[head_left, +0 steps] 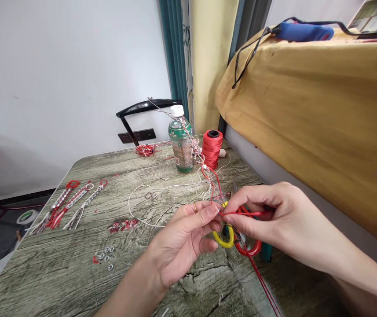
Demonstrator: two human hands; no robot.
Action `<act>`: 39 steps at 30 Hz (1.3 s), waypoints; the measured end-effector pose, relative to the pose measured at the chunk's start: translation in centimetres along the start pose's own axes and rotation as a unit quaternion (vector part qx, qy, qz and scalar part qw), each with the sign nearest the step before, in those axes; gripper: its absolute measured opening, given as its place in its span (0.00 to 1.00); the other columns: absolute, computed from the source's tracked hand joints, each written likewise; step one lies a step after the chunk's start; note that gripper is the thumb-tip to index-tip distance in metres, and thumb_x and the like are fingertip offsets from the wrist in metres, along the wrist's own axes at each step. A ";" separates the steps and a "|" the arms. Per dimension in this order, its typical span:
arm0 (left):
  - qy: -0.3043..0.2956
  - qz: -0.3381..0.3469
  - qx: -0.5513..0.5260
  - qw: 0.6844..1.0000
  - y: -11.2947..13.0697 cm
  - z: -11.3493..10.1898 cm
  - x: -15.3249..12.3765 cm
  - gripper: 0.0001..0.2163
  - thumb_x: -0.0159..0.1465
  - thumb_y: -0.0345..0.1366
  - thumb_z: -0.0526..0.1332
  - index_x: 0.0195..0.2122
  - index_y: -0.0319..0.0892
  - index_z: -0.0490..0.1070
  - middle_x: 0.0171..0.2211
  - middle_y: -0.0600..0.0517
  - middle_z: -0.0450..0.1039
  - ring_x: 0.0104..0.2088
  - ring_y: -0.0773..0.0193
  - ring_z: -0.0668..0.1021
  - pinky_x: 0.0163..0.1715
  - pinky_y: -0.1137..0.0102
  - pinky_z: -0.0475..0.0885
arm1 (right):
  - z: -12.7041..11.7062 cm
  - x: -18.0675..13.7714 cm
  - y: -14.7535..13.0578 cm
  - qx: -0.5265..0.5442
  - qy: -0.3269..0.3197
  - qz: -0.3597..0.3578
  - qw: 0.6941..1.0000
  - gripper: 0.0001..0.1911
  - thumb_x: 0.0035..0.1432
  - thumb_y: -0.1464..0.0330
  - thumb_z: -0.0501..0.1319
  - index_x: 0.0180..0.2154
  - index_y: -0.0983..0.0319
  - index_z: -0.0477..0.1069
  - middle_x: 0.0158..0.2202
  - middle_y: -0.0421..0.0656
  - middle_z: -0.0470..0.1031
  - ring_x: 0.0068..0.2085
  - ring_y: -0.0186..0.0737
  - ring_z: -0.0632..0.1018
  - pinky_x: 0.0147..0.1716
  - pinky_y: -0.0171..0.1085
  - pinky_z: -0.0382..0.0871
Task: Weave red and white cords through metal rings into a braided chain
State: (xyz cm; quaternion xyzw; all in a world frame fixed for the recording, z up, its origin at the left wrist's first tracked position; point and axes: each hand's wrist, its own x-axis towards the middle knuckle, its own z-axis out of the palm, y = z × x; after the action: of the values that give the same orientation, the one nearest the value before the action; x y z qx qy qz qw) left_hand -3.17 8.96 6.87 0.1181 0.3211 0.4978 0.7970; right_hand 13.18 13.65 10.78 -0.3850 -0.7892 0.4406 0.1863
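Observation:
Red cord runs between my two hands at the right side of the table. My left hand pinches the cord work between thumb and forefinger. My right hand pinches the red cord close beside it, thumb and fingertips nearly touching the left ones. Behind and below the hands lie scissors with yellow and red handles, partly hidden. Cords lead up from the hands to a knotted bundle hanging against a plastic bottle. More red strands trail down past the table edge.
A red thread spool stands beside the bottle. Braided keychains lie at the left, near several metal nuts and red beads. White cord loops across the wooden table. A blue tool rests on the yellow cloth.

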 end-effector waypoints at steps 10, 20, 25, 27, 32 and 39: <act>0.036 0.016 0.031 0.999 -0.1 0.1 -0.1 0.03 0.54 0.28 0.63 0.30 0.35 0.70 0.26 0.52 0.68 0.26 0.73 0.71 0.18 0.82 0.71 | 0.1 0.0 -0.1 -0.033 0.014 0.009 0.999 0.07 0.54 0.64 0.57 0.27 0.59 0.71 0.19 0.35 0.70 0.19 0.28 0.68 0.17 0.28 0.58; 0.072 0.063 0.030 0.995 -0.7 0.6 0.0 0.05 0.54 0.27 0.63 0.32 0.35 0.70 0.27 0.54 0.68 0.25 0.76 0.71 0.23 0.82 0.71 | 0.6 0.2 -0.1 -0.163 0.083 -0.038 0.982 0.07 0.52 0.62 0.58 0.30 0.55 0.73 0.18 0.35 0.69 0.18 0.30 0.67 0.19 0.30 0.58; 0.093 0.072 0.019 0.993 -1.3 0.9 -0.1 0.06 0.52 0.30 0.65 0.30 0.36 0.71 0.25 0.55 0.68 0.24 0.76 0.71 0.22 0.82 0.70 | 0.8 0.1 -0.4 -0.196 0.108 -0.074 0.972 0.08 0.49 0.62 0.61 0.34 0.54 0.74 0.18 0.35 0.69 0.19 0.30 0.67 0.17 0.29 0.54; 0.103 0.070 0.024 0.992 -1.5 1.0 -0.2 0.06 0.52 0.31 0.66 0.29 0.36 0.71 0.25 0.55 0.68 0.24 0.75 0.70 0.21 0.81 0.69 | 1.0 0.0 -0.5 -0.206 0.118 -0.080 0.968 0.08 0.49 0.62 0.61 0.33 0.55 0.74 0.19 0.36 0.71 0.19 0.30 0.68 0.16 0.29 0.54; 0.105 0.081 0.024 0.991 -1.3 1.2 -0.6 0.08 0.57 0.38 0.60 0.30 0.37 0.71 0.28 0.52 0.68 0.28 0.73 0.70 0.22 0.79 0.69 | 1.1 -0.3 -0.6 -0.216 0.139 -0.074 0.964 0.08 0.51 0.64 0.59 0.33 0.57 0.75 0.25 0.39 0.76 0.21 0.32 0.70 0.19 0.30 0.59; 0.084 0.092 0.131 0.984 -0.4 1.4 -1.0 0.05 0.54 0.31 0.63 0.31 0.35 0.73 0.29 0.52 0.70 0.28 0.74 0.70 0.23 0.80 0.69 | 0.3 0.1 -0.3 -0.164 0.095 -0.084 0.978 0.09 0.53 0.63 0.57 0.34 0.57 0.74 0.21 0.37 0.72 0.19 0.29 0.66 0.19 0.29 0.58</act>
State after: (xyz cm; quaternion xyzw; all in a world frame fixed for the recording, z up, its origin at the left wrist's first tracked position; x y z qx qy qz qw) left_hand -2.29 8.14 8.16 0.2080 0.4367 0.5306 0.6961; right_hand 12.78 13.51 10.91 -0.3831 -0.8589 0.2494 0.2309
